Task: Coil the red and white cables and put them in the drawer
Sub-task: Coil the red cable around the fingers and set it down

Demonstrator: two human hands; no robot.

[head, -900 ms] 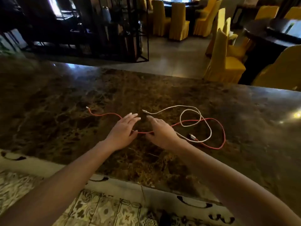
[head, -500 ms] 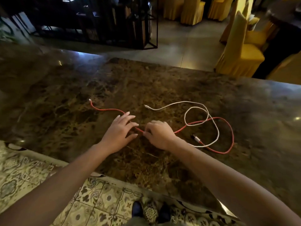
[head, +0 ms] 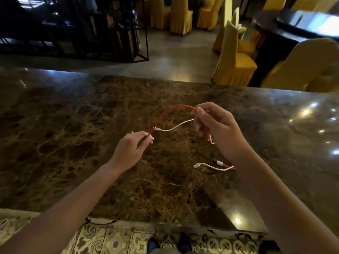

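Head view: right hand (head: 218, 129) clenched on red cable (head: 170, 111) and white cable (head: 176, 126), both lifted above marble counter (head: 73, 125). Left hand (head: 131, 149) pinches the red cable's lower span. 2 connector ends trail on the counter under the right wrist. Drawer not seen.

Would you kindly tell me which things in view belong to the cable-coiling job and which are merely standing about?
Part of the job:
- red cable, held by the left hand and right hand
- white cable, in the right hand

No drawer is in view.

Standing about:
- marble counter
- yellow chairs
- black metal shelf
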